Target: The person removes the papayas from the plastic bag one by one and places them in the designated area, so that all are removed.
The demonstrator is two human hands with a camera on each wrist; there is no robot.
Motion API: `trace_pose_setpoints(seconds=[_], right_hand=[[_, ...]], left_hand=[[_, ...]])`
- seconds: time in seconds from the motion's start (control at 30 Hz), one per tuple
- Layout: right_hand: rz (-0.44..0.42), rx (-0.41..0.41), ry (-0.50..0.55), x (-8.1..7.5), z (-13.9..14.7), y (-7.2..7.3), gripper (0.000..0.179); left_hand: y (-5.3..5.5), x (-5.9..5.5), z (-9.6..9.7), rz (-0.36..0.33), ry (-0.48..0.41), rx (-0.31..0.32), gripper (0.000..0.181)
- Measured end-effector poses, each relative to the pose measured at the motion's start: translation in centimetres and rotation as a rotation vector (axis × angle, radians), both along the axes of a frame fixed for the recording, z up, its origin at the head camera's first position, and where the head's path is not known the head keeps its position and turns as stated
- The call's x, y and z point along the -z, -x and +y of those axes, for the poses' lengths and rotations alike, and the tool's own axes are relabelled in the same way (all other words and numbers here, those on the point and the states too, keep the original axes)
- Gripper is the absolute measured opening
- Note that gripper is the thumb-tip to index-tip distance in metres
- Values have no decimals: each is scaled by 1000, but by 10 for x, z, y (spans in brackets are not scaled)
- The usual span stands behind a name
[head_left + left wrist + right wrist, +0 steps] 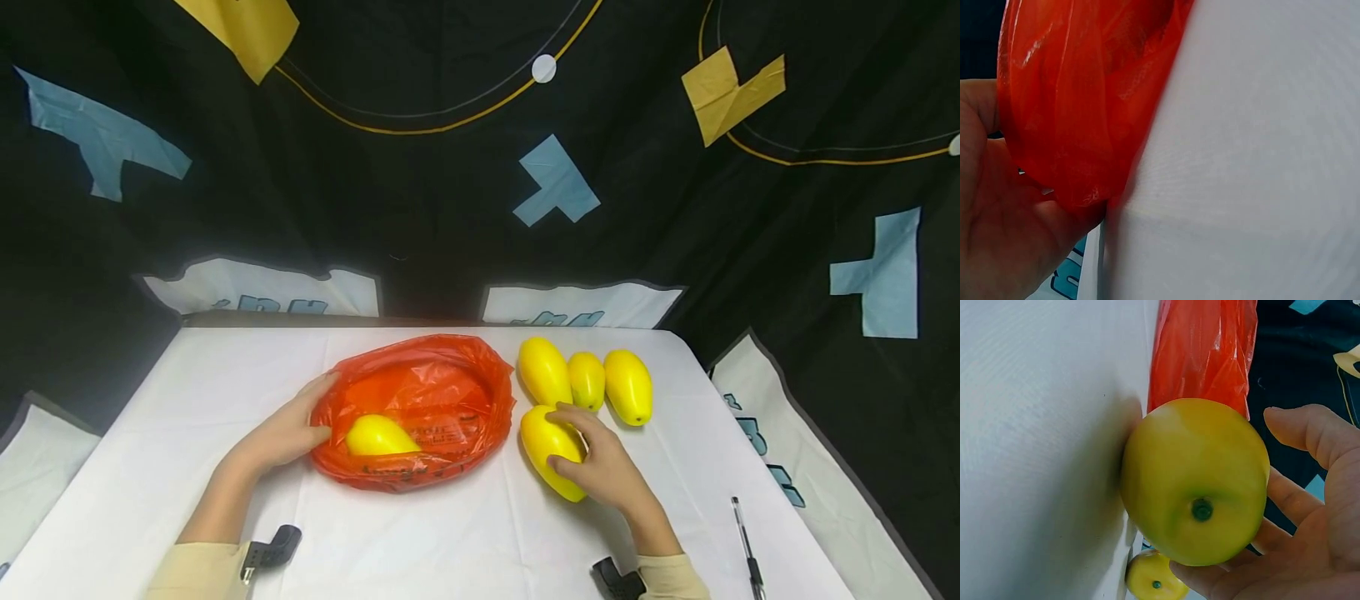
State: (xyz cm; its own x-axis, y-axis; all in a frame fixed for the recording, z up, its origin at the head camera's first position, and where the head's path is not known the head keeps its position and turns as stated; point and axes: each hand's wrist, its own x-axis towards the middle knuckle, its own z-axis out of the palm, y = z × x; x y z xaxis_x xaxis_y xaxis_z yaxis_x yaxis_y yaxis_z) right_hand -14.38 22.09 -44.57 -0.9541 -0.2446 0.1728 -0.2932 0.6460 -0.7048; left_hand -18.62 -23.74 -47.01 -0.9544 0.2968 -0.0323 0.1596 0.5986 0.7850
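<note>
A red plastic bag [420,392] lies on the table with its mouth spread wide, and one yellow mango [381,436] shows inside. At the bag's left side, my left hand [288,427] holds the rim; the bag hides its fingertips. To the right of the bag is a larger yellow mango [1196,481] with a green stem spot. My right hand [600,458] grips it from the right, with fingers round its far side and thumb on the near side. Beyond it lie a long mango [544,369], a small one [587,379] and another [628,386].
A black-gripped pen [748,550] lies near the right edge of the white table [420,542]. Behind the table hangs a dark cloth [420,217] with taped blue and yellow pieces.
</note>
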Motion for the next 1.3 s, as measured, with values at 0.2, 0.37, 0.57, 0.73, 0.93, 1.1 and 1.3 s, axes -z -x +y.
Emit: trace_pose_setpoints(seconds=[0.2, 0.37, 0.57, 0.73, 0.93, 1.1, 1.3], right_hand=[[53, 21, -17, -6, 2, 2, 56], [115, 7, 52, -15, 4, 8, 70], [131, 13, 78, -30, 3, 19, 85], [148, 16, 88, -42, -3, 24, 90], [180, 11, 89, -53, -13, 31, 93], [217, -14, 46, -63, -22, 36, 92], [230, -37, 9, -75, -35, 44, 90]], left_hand=[[0, 0, 0, 5, 5, 1, 83], [0, -1, 0, 4, 2, -1, 84], [-1, 0, 0, 10, 2, -1, 83], [0, -1, 1, 11, -1, 2, 83], [1, -1, 1, 23, -4, 7, 83], [1, 1, 1, 23, -10, 9, 83], [0, 2, 1, 17, -21, 5, 84]])
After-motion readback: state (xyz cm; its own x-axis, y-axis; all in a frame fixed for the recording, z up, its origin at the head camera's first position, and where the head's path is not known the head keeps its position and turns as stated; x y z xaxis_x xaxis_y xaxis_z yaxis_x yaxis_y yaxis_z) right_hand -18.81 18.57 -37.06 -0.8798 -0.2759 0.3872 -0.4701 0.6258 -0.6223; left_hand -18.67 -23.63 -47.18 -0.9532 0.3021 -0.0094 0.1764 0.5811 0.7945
